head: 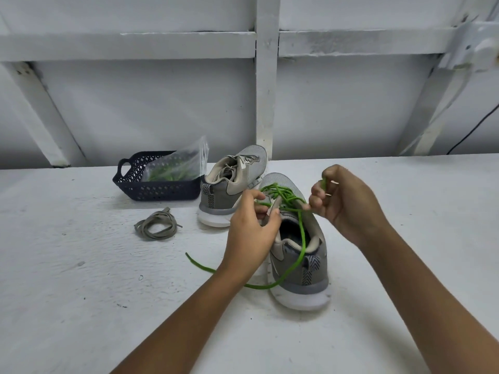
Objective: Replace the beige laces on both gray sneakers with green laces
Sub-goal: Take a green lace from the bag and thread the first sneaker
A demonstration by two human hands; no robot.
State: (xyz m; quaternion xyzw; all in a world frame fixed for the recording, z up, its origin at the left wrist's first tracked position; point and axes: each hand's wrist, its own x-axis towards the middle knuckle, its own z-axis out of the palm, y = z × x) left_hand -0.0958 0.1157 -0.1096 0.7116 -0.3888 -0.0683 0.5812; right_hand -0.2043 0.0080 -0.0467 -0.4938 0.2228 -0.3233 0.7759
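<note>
I see a dark lattice basket (151, 190) far left on the rough white tabletop (81, 292), with a crinkled clear bag (186, 157) of green strands leaning in it. In front of it a flat beige lace (156, 225) lies loosely coiled. The far sneaker (229, 190), gray mesh, carries beige lacing. The near sneaker (302, 265) stands heel toward me. My left hand (251, 230) partly blocks it and pinches its eyelet flap. My right hand (348, 201) has its fingers (316, 201) curled tight on the round green lace (303, 233), whose free end trails over the tabletop.
</note>
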